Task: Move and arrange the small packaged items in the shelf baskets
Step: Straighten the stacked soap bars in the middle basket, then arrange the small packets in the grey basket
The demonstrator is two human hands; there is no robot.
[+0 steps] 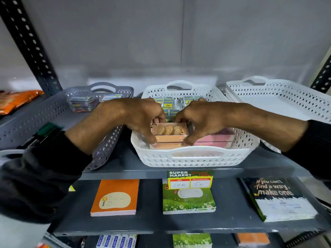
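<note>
A white basket (193, 159) stands in the middle of the shelf. Inside it, at the front left, lies a stack of peach-coloured clear-lidded boxes (169, 135). My left hand (139, 119) grips the stack's left end and my right hand (198, 120) grips its right end, fingers curled over the top box. Pink boxes (215, 139) lie beside the stack at the front right. Several small blue-and-yellow packets (169, 102) fill the back of the basket, partly hidden by my hands.
A grey basket (111, 140) at the left holds clear cases of coloured items (82, 103). An empty white basket (279, 104) sits at the right. A price tag (190, 179) hangs on the shelf edge. Notebooks (115, 197) lie on the lower shelf.
</note>
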